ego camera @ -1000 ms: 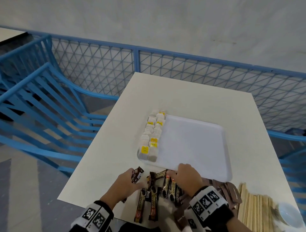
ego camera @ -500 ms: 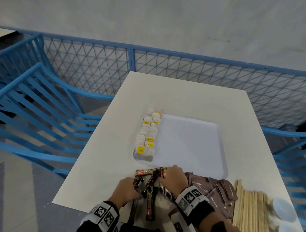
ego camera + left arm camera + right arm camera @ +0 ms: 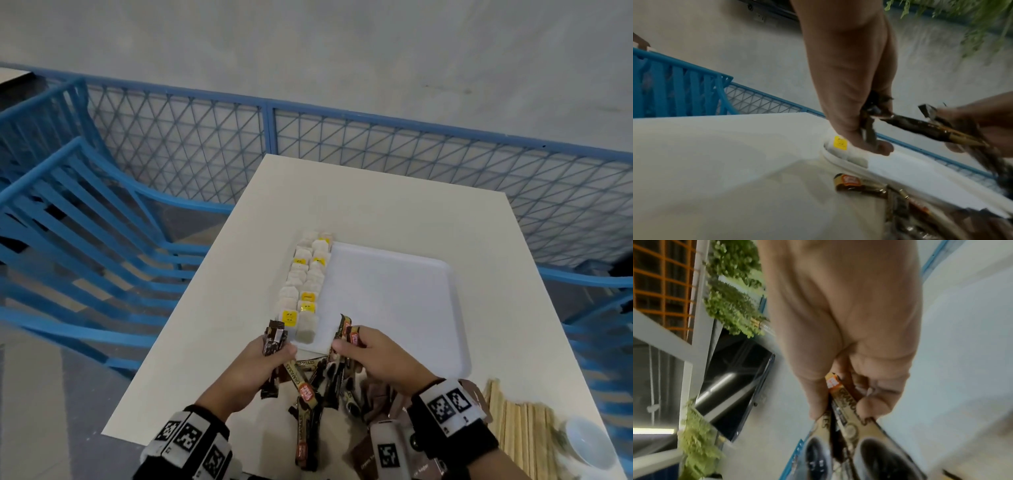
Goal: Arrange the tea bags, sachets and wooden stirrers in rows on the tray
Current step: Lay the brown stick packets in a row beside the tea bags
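Observation:
A white tray [image 3: 411, 308] lies on the white table, with two rows of tea bags [image 3: 305, 284] along its left edge. Both hands hover over the tray's near-left corner. My left hand [image 3: 260, 363] grips a small bunch of dark coffee sachets [image 3: 274, 339], seen blurred between the fingers [image 3: 869, 129] in the left wrist view. My right hand [image 3: 373, 356] grips another bunch of brown and gold sachets [image 3: 347, 332], whose printing [image 3: 846, 404] shows in the right wrist view. More loose sachets [image 3: 308, 404] lie in a heap below the hands. Wooden stirrers [image 3: 520, 431] lie at the near right.
Flat brown sachets [image 3: 380, 397] lie under my right wrist. A small white bowl [image 3: 585, 442] stands at the table's near-right corner beside the stirrers. A blue mesh railing [image 3: 342, 154] runs behind the table and blue chairs [image 3: 78, 219] stand to the left.
Both hands have lifted off the heap on the table, each with a bunch of sachets, and now hold them up over the tray's near-left corner.

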Available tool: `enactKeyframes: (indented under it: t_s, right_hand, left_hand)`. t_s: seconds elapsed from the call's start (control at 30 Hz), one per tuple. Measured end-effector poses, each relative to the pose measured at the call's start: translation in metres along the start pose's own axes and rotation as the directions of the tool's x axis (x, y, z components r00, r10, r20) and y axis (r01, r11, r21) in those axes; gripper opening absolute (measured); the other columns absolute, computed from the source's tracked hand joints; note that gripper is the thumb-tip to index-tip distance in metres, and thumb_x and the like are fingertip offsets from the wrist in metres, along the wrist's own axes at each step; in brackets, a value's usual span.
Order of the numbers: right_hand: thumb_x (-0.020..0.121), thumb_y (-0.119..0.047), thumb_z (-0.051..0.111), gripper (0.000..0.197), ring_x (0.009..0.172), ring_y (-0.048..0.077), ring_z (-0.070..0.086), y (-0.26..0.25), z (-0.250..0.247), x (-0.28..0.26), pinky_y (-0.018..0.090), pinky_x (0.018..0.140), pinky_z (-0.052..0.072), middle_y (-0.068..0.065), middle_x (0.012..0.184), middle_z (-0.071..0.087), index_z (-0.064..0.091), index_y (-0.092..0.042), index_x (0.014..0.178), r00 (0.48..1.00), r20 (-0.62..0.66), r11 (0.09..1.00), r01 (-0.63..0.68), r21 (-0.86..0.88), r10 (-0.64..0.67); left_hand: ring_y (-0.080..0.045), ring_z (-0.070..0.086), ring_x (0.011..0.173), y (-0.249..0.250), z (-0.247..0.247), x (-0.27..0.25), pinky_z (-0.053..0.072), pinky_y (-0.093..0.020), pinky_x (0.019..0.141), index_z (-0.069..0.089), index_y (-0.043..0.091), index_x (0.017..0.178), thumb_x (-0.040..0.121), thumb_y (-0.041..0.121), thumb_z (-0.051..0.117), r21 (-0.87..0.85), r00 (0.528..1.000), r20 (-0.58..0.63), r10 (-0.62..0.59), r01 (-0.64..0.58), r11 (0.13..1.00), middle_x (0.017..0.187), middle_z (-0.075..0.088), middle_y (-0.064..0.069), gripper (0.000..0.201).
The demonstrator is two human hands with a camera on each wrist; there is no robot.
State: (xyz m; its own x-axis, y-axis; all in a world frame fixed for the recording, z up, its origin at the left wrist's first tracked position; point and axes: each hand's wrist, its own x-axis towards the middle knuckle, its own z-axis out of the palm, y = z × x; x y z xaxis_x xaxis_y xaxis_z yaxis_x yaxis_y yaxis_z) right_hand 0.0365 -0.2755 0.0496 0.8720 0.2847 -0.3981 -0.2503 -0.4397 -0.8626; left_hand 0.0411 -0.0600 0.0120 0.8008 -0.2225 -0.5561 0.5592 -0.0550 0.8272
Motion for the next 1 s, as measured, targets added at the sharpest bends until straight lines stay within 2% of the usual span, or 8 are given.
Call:
enactKeyframes:
  t_s: [0.03,0.13,0.2,0.33,0.5,0.7,0.9,1.0]
  right_hand:
    - [0.094,-0.022,0.052,0.024,0.048,-0.004,0.047,-0.007,0.001,-0.001,0.007,0.050,0.036,-0.008,0.062,0.051,0.051,-0.017,0.071,0.999,0.028,0.997,0.017,0.069,-0.019]
    - [0.095,-0.013,0.049,0.023,0.055,-0.004,0.055,-0.020,0.006,0.002,0.008,0.054,0.041,-0.013,0.061,0.064,0.059,-0.022,0.078,0.994,0.078,0.974,0.059,0.219,-0.078]
    - [0.094,-0.014,0.052,0.020,0.058,-0.002,0.055,-0.023,0.012,0.007,0.013,0.059,0.042,-0.013,0.062,0.063,0.060,-0.022,0.077,0.994,0.056,0.967,0.075,0.245,-0.092]
    - [0.090,-0.023,0.060,0.010,0.055,0.003,0.049,-0.021,0.020,0.019,0.018,0.057,0.041,-0.010,0.063,0.055,0.060,-0.020,0.080,0.995,-0.078,0.971,0.085,0.221,-0.069]
    - [0.090,-0.024,0.060,0.011,0.050,-0.003,0.053,-0.028,0.024,0.021,0.012,0.051,0.043,-0.009,0.070,0.057,0.060,-0.013,0.089,0.972,-0.223,0.982,0.112,0.150,-0.076]
    - [0.078,-0.022,0.073,0.029,0.056,0.009,0.055,-0.022,0.024,0.021,0.025,0.055,0.047,-0.004,0.070,0.055,0.054,-0.012,0.098,0.942,-0.334,0.947,0.070,0.312,0.041]
    - [0.079,-0.020,0.072,0.024,0.056,0.013,0.059,-0.016,0.018,0.018,0.025,0.058,0.051,0.004,0.075,0.062,0.057,-0.003,0.087,0.933,-0.359,0.892,0.145,0.427,0.020]
    - [0.080,-0.017,0.071,0.023,0.055,0.012,0.057,-0.015,0.011,0.016,0.024,0.058,0.053,0.004,0.072,0.055,0.053,-0.003,0.082,0.924,-0.381,0.840,0.176,0.514,0.039]
  left_hand:
    - [-0.028,0.063,0.098,0.003,0.004,0.001,0.053,-0.041,0.087,0.058,0.002,0.113,0.090,0.013,0.059,-0.039,1.000,0.018,0.008,-0.007,0.999,0.109,0.065,-0.024,0.026]
    - [-0.022,0.068,0.093,0.014,0.017,0.001,0.054,-0.034,0.079,0.060,0.005,0.110,0.091,0.012,0.057,-0.097,0.997,0.061,0.043,-0.037,0.995,0.101,0.070,-0.012,0.021]
    - [-0.022,0.067,0.092,0.020,0.023,0.001,0.054,-0.032,0.075,0.056,0.000,0.111,0.091,0.015,0.057,-0.114,0.996,0.065,0.068,-0.060,0.992,0.102,0.068,-0.015,0.025]
    - [-0.019,0.069,0.094,0.030,0.028,0.003,0.054,-0.027,0.068,0.059,0.010,0.115,0.094,0.022,0.053,-0.161,0.996,0.043,0.074,-0.066,0.985,0.102,0.072,-0.006,0.025]
    - [-0.023,0.064,0.108,0.034,0.036,0.002,0.052,-0.037,0.089,0.056,0.014,0.122,0.083,0.040,0.055,-0.186,0.991,0.087,0.106,-0.088,0.979,0.116,0.068,-0.009,0.047]
    - [-0.029,0.063,0.109,0.029,0.033,0.003,0.049,-0.045,0.095,0.057,0.008,0.121,0.075,0.027,0.077,-0.153,0.978,0.161,0.135,-0.110,0.982,0.117,0.066,-0.017,0.054]
    - [-0.023,0.067,0.100,0.033,0.031,0.000,0.053,-0.034,0.085,0.059,0.011,0.115,0.074,0.006,0.076,-0.105,0.975,0.110,0.191,-0.179,0.978,0.107,0.070,-0.012,0.045]
    - [-0.016,0.067,0.080,0.034,0.030,-0.001,0.052,-0.025,0.071,0.058,0.007,0.109,0.082,0.004,0.068,-0.041,0.977,0.056,0.205,-0.203,0.978,0.091,0.069,-0.010,0.029]
